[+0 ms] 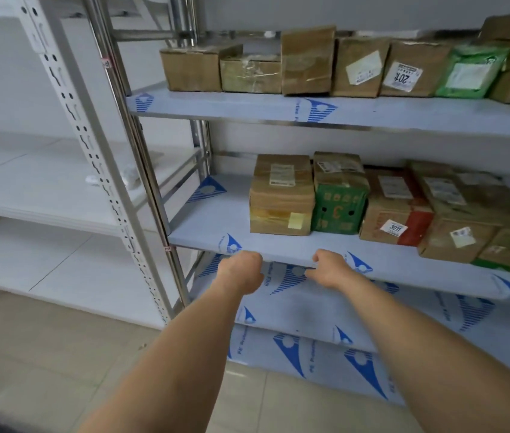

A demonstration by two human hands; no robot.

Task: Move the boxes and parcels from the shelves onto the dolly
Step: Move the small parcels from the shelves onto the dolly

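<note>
Head view: left hand point(241, 271) and right hand point(330, 268) at blue-filmed middle shelf edge point(278, 259), fingers curled, seemingly holding nothing; tape-wrapped brown cardboard box point(282, 196) just beyond on shelf.

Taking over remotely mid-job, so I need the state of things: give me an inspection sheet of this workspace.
Surface: middle shelf, film-covered, bare at its left end.
Job's things: taped box leftmost, green box beside it; top shelf row includes green parcel. Dolly: not in view.
Clutter: small white items on the white rack.
Hands: left hand and right hand near the shelf's front edge, fingers curled, holding nothing.
Cables: nothing seen.
Surroundings: white rack left, tiled floor.
</note>
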